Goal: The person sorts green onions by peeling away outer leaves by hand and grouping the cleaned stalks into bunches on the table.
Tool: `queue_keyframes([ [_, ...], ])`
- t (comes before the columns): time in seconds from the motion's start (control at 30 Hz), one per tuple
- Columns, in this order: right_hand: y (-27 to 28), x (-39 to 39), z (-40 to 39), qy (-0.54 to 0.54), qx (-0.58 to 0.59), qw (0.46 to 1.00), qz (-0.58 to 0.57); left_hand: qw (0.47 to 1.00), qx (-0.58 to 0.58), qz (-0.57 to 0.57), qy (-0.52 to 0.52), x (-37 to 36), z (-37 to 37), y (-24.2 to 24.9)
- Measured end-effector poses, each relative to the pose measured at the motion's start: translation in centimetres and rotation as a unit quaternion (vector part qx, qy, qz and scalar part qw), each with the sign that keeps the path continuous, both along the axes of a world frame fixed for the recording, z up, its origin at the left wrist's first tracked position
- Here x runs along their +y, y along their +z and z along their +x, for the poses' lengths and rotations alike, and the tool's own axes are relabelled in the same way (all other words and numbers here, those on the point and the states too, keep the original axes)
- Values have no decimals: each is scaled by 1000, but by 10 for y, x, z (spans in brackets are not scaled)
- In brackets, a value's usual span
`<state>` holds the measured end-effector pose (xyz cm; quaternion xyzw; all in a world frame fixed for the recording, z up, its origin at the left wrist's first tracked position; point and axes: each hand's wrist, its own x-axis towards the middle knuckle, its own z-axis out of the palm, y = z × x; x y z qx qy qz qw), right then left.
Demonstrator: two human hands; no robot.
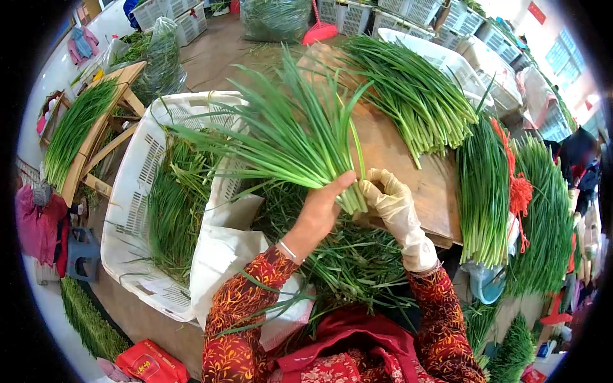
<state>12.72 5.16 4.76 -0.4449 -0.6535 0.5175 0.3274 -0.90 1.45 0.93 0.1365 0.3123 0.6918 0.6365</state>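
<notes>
A fanned bunch of Chinese chives (pixel 300 137) is in my bare left hand (pixel 319 210), gripped near its pale cut ends, the leaves spreading up and to the left. My right hand (pixel 393 203) wears a cream glove. Its thumb and forefinger pinch a thin yellow-green chive leaf (pixel 356 143) at the right side of the bunch. Below both hands, loose chive trimmings (pixel 345 262) cover my lap area. A larger pile of chives (pixel 415 96) lies on the wooden table (pixel 434 198) beyond my right hand.
On my left stands a white plastic crate (pixel 128 210) holding chives. More chives (pixel 488 198) rest at the right near a hank of red string (pixel 520 191). A wooden bench (pixel 105 140) carries chives at far left. Behind are a red dustpan (pixel 320 32) and stacked crates (pixel 399 25).
</notes>
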Motion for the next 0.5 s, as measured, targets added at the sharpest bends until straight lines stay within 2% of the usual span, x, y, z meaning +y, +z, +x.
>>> queue_keyframes([
  [0.07,6,-9,8,54,65,992,-91,999,-29,-12,-10,2,-17,4],
  [0.1,7,-15,17,179,78,977,-81,998,-34,-10,44,5,-26,3],
  [0.13,4,-28,26,250,-74,965,21,994,-40,-10,99,6,-36,5],
  [0.17,-18,-28,35,430,-151,884,103,993,-10,15,117,6,-48,10],
  [0.2,6,-34,28,548,-310,777,-14,990,19,41,136,6,-56,18],
  [0.27,32,-26,33,443,-393,798,116,986,1,95,136,11,-60,14],
  [0.3,18,-5,47,330,-216,878,272,980,-16,140,141,11,-59,10],
  [0.33,17,17,48,200,-291,895,272,980,-16,141,141,11,-54,8],
  [0.37,24,36,40,53,-290,912,286,985,-48,137,97,11,-46,8],
  [0.43,36,83,32,-36,-345,871,348,987,-102,118,30,11,-37,1],
  [0.47,29,108,28,-63,-456,820,339,990,-111,79,45,13,-31,-5],
  [0.5,16,124,31,-61,-478,784,392,991,-101,82,23,12,-30,-3],
])
